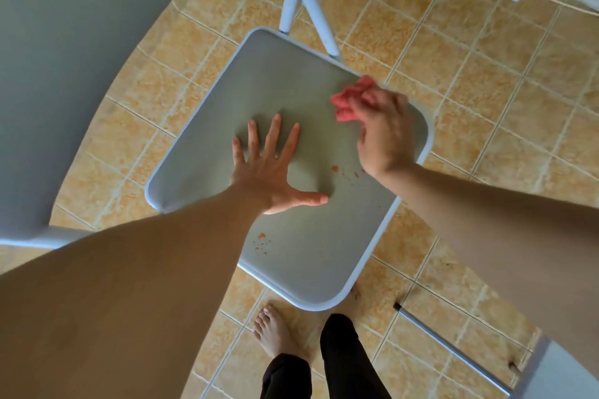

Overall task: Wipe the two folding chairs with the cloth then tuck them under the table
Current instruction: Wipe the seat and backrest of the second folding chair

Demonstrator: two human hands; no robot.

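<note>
Left hand point(269, 168) lies flat, fingers spread, on the crumbed grey seat point(291, 81) above tan tiles point(486, 107); right hand point(385, 136) grips cloth point(348, 100).

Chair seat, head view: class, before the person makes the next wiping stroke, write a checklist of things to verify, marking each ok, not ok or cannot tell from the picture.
1. cloth in hand: ok, the right hand grips it at the seat's edge.
2. seat steadied: ok, the left hand presses flat on it, fingers spread.
3. Seat clean: not ok, orange crumbs lie near the right wrist and more nearer the person.
4. Left hand off the crumbs: ok, it lies between the two patches, on neither.
5. second chair wiped: cannot tell, it is not clearly in view.
</note>
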